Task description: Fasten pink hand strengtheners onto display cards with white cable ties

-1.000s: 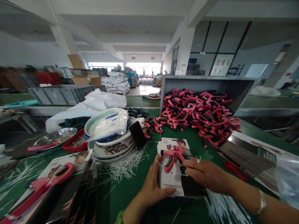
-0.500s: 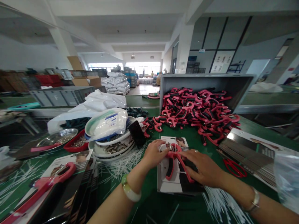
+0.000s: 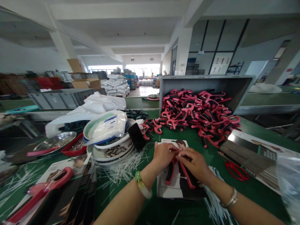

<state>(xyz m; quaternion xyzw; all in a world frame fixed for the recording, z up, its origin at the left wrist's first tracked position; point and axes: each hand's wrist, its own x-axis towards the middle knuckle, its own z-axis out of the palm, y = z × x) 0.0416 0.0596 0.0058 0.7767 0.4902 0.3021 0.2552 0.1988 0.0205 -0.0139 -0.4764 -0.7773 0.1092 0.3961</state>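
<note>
A pair of pink-and-black pliers lies on a printed backing card, its handles spread toward me. My left hand is closed over the head end of the pliers, fingertips curled inward. From the other side my right hand meets it, with thumb and fingers pinched together over the same spot. Both sets of fingertips almost touch and cover the pliers' head. Whatever is pinched between them is hidden. The card sits on top of a small stack.
A tipped grey crate spills many pink pliers behind the card. White plastic ties lie on both sides. Red-handled scissors and stacked cards are at right. Left are piled basins, a black phone and carded pliers.
My right hand has moved up and left from the handle to the pliers' head. My left hand has shifted right and curled, so both hands now meet there.
</note>
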